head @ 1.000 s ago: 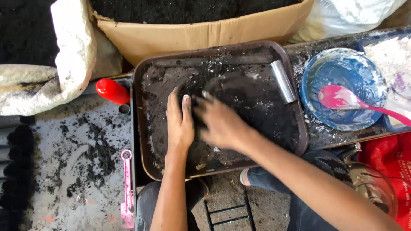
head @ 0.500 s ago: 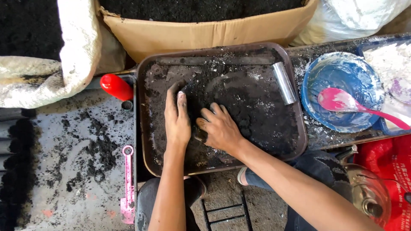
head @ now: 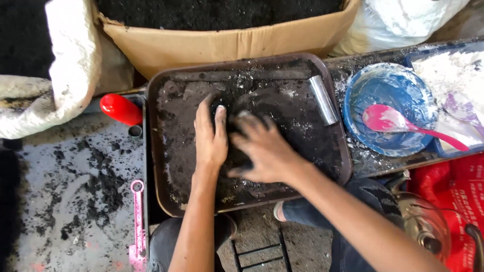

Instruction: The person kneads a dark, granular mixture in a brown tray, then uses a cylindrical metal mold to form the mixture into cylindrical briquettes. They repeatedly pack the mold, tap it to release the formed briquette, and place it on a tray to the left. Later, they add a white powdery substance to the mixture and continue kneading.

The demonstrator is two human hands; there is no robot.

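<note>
Both hands were down in the dark brown tray [head: 166, 151], working a lump of black, damp-looking material [head: 237, 138] near its middle. The left hand [head: 210, 138] lay flat with its fingers together, pressed against the lump's left side; the right hand [head: 262, 151] was blurred, fingers spread over the top, so I could not tell how firmly its grip closed. By the look of it the shaping was partway along: the lump was gathered into one mass, yet its outline was uneven and loose black crumbs and pale dust were scattered across the tray floor. A short metal tube [head: 323, 99] lay untouched near the tray's right wall.

Beyond the tray stood a cardboard box [head: 222, 43] holding more black matter. To the right sat a blue bowl [head: 388, 95] smeared with white powder, a pink spoon [head: 398, 123] resting in it. A red cap-like object [head: 120, 108] and a pink wrench [head: 137, 221] lay to the left on the dirty tabletop [head: 65, 201].
</note>
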